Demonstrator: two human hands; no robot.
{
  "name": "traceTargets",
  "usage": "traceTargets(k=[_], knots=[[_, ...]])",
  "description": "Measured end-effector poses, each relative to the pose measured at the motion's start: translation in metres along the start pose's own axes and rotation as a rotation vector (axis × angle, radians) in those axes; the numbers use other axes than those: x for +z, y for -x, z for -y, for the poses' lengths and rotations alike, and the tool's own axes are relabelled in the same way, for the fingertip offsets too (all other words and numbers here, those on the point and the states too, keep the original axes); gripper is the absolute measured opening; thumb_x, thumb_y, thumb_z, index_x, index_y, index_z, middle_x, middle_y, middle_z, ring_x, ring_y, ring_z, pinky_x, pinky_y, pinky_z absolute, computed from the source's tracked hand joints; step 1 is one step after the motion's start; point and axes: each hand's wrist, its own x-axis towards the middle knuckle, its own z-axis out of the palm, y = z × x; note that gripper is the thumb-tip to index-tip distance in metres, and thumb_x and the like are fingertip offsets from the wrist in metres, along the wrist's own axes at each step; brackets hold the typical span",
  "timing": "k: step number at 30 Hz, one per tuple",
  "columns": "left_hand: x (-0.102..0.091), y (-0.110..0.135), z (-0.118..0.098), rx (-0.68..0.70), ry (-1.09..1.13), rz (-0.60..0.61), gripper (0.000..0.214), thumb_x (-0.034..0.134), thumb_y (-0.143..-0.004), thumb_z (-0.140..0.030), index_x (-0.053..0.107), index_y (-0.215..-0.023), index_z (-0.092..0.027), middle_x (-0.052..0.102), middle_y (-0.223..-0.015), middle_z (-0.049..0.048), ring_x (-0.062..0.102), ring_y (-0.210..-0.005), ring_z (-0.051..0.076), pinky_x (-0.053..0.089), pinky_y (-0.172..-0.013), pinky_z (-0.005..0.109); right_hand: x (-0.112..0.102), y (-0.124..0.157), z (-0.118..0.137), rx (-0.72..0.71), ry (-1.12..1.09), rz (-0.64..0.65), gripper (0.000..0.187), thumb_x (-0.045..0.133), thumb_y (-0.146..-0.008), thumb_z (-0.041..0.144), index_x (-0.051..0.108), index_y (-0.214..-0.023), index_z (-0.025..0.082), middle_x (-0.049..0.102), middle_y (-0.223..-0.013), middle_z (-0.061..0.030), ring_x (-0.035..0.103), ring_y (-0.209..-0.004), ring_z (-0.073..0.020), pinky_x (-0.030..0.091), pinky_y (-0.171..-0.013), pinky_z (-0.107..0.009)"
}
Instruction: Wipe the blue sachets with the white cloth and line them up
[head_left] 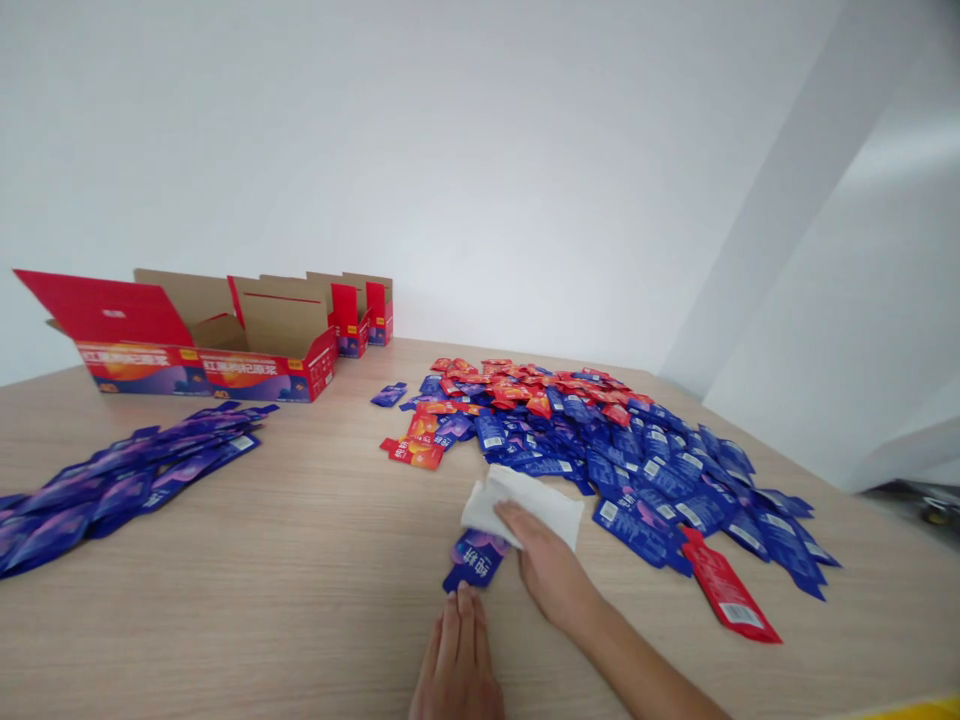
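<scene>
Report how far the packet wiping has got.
Done, it seems: a row of packets laid out at left. In hand: left hand touches one blue packet while right hand holds a cloth on it. Left: the big pile, and the boxes stand open.

The left hand lies flat at bottom centre, fingers straight and together; the right hand reaches in from lower right, palm down.

Packing workroom: bare white wall, wooden table, heaps of sachets, open red cartons.
</scene>
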Motion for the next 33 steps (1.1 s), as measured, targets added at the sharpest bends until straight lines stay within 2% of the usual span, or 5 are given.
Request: traceTargets(k=[3,8,13,25,33], knots=[[0.001,-0.001,0.002,-0.005,-0.021,-0.037,0.046,0.055,-0.083,-0.021,0.071,-0.125,-0.014,0.072,-0.129,0.0095,0.063,-0.122,0.021,0.053,-0.099,0.031,-0.008,-0.007,-0.005,0.073,0.038,-0.065,0.075,0.034,-0.079,-0.007,0.058,-0.147,0.013,0.056,-0.152,-0.0155,0.051,-0.144,-0.0257,0.035,-0.124,-0.055],[0.002,-0.001,-0.001,0.005,-0.011,-0.038,0.035,0.056,-0.082,-0.019,0.077,-0.110,-0.019,0.077,-0.116,0.0064,0.068,-0.113,0.021,0.055,-0.099,0.033,0.002,0.008,0.009,-0.181,-0.086,0.126,0.077,0.045,-0.080,-0.002,0.056,-0.150,0.029,0.054,-0.156,-0.0014,0.049,-0.146,-0.0179,0.035,-0.125,-0.043],[-0.012,-0.007,0.006,-0.028,0.025,-0.034,0.040,0.055,-0.082,-0.016,0.074,-0.118,-0.017,0.075,-0.124,0.0062,0.068,-0.114,0.020,0.057,-0.094,0.030,-0.007,0.004,-0.024,0.149,-0.054,-0.170,0.065,0.041,-0.082,0.001,0.067,-0.139,0.018,0.067,-0.142,-0.0100,0.059,-0.137,-0.0233,0.036,-0.124,-0.050],[-0.049,-0.063,0.044,-0.144,0.202,0.207,0.042,0.056,-0.096,-0.036,0.062,-0.134,-0.017,0.070,-0.130,0.0084,0.063,-0.119,0.024,0.053,-0.100,0.040,-0.035,0.032,-0.033,0.300,-0.348,-0.319,0.042,0.052,-0.083,0.030,0.082,-0.111,0.024,0.079,-0.118,-0.0076,0.068,-0.118,-0.0336,0.047,-0.112,-0.052],[-0.056,-0.074,0.053,-0.112,0.243,0.350,0.037,0.041,-0.100,-0.015,0.067,-0.126,-0.022,0.073,-0.125,0.0034,0.067,-0.112,0.023,0.052,-0.096,0.042,-0.050,0.026,-0.028,0.433,-0.496,-0.334,0.041,0.058,-0.068,0.033,0.085,-0.097,0.022,0.082,-0.104,-0.0066,0.070,-0.107,-0.0375,0.049,-0.102,-0.047]])
